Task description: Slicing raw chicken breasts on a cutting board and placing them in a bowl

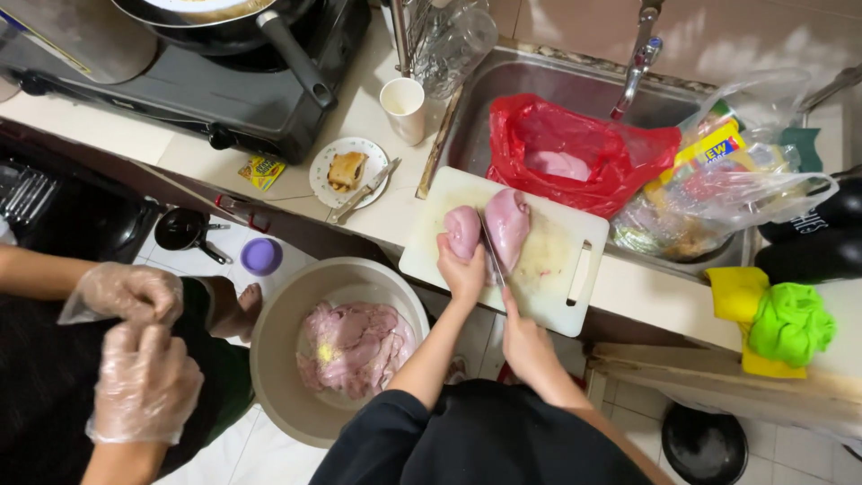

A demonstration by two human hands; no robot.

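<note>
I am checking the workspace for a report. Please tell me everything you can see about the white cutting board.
The white cutting board is rectangular with rounded corners and a slot handle near its right edge; it looks like plastic. It lies flat, partly on the counter and partly over the sink's front edge. Raw chicken breast rests on it, split by a knife. The left hand steadies the meat; the right hand holds the knife. A red plastic bag touches its far edge. Its surface looks wet and faintly stained.

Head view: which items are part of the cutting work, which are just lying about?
In use: left hand steadying raw chicken; right hand with knife; cutting board; bowl of cut meat.

Lying about: paper cup, snack plate, stove, red bag, green cloth.
</note>
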